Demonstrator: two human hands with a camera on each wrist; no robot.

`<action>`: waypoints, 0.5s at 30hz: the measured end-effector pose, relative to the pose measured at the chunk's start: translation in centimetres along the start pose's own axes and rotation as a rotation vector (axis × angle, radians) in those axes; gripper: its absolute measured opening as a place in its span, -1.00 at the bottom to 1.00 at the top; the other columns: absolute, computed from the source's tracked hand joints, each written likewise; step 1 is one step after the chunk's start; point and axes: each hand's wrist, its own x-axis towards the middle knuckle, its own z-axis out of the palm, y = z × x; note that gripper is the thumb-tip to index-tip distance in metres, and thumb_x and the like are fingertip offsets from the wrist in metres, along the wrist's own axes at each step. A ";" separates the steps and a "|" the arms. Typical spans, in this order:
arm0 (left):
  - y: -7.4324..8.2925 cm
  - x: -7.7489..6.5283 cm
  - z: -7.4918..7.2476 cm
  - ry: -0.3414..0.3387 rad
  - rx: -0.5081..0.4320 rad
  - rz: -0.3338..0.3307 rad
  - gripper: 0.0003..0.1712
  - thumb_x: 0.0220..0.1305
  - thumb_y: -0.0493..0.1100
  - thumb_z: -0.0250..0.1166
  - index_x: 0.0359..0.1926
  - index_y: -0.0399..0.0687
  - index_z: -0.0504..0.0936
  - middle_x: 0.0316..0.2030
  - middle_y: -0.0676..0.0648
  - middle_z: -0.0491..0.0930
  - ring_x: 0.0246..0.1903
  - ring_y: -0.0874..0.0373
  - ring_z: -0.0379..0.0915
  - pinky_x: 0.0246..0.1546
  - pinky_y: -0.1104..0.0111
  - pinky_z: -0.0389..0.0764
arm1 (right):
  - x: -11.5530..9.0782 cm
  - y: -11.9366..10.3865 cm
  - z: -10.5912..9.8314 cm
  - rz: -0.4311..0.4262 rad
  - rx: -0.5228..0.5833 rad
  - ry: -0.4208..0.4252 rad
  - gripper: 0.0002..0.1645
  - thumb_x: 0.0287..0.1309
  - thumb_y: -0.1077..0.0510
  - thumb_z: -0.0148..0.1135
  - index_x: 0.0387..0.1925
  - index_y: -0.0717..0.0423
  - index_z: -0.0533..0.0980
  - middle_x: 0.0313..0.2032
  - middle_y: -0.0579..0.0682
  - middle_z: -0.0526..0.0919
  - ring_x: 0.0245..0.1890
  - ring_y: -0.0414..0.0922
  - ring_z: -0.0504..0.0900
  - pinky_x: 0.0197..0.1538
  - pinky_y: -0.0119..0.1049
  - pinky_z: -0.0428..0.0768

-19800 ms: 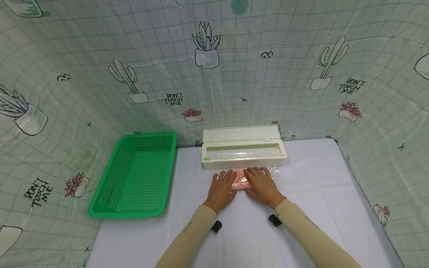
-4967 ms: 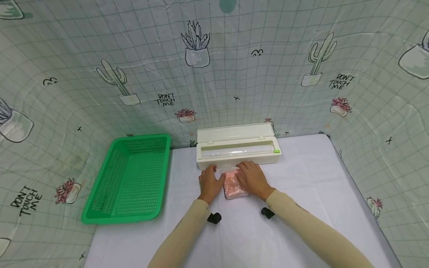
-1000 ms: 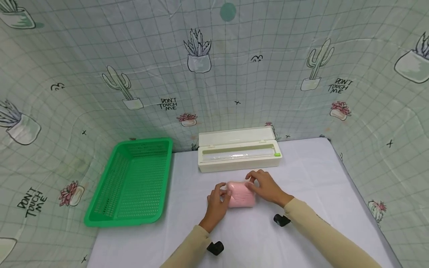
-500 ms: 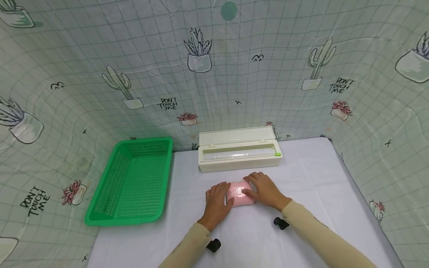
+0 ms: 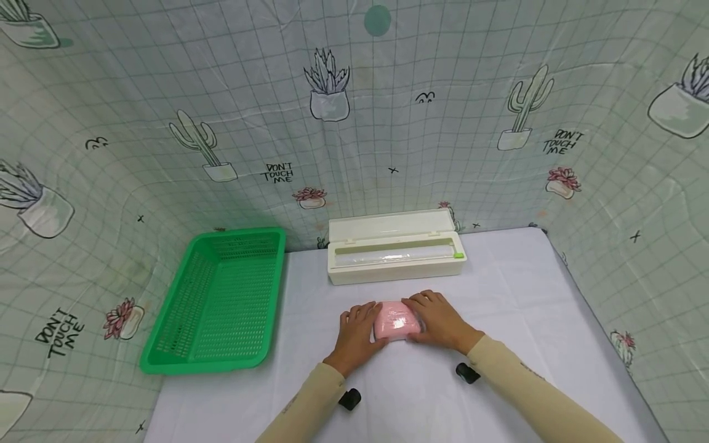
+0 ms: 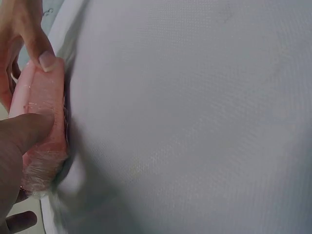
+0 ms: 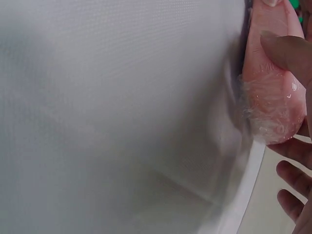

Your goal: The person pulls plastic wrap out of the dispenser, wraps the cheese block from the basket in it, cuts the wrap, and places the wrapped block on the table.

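Note:
A pink block with rounded edges (image 5: 396,321), wrapped in clear cling film, lies on the white cloth in front of the cling film dispenser (image 5: 396,272). My left hand (image 5: 356,338) grips its left end, the thumb pressed on the near side in the left wrist view. At the right end, my right hand (image 5: 440,321) holds it between the thumb on the near side and fingers behind. Bunched film (image 7: 270,105) covers the end of the block in the right wrist view. The block's underside is hidden.
A green plastic basket (image 5: 271,320) stands on the left. The dispenser's lid (image 5: 390,224) is up, with a film roll (image 5: 396,255) inside and a green slider (image 5: 458,255) at its right end. A patterned curtain (image 5: 354,147) surrounds the table's back and sides.
Since five seconds ago, the block has come nearer, away from the dispenser, and shows a smoother face. In the last half second, my right thumb has moved from its top to its near side.

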 end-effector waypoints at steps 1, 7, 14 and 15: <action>0.0 0.0 0.0 0.000 0.004 0.003 -0.10 0.25 0.10 0.56 0.51 -0.06 0.43 0.40 -0.10 0.49 0.31 -0.04 0.35 0.27 -0.01 0.33 | 0.0 0.0 0.1 0.004 -0.004 -0.003 -0.11 -0.03 -0.11 0.64 0.27 0.26 0.57 0.11 0.09 0.69 0.18 0.13 0.57 0.28 0.14 0.52; -0.2 0.0 -0.2 -0.011 0.010 0.012 -0.11 0.27 0.10 0.55 0.52 -0.04 0.43 0.42 -0.08 0.49 0.30 -0.02 0.35 0.25 0.01 0.33 | -0.2 -0.1 0.6 0.038 0.003 -0.031 -0.09 0.00 -0.14 0.65 0.29 0.25 0.56 0.12 0.10 0.69 0.19 0.12 0.56 0.30 0.13 0.51; -0.4 0.1 -0.3 -0.034 -0.039 0.020 -0.02 0.29 0.12 0.53 0.59 -0.05 0.32 0.46 -0.09 0.44 0.34 -0.04 0.35 0.27 0.01 0.34 | -0.6 0.1 0.6 0.036 -0.001 -0.010 0.02 0.03 -0.20 0.62 0.39 0.26 0.46 0.24 0.16 0.61 0.25 0.16 0.53 0.32 0.15 0.50; -0.5 0.1 -0.4 -0.037 -0.052 0.013 0.00 0.29 0.14 0.52 0.61 -0.04 0.28 0.48 -0.09 0.41 0.37 -0.04 0.33 0.29 0.01 0.34 | -0.7 0.2 0.4 0.034 0.004 0.002 0.05 0.04 -0.21 0.61 0.42 0.25 0.43 0.27 0.17 0.58 0.26 0.17 0.52 0.32 0.17 0.49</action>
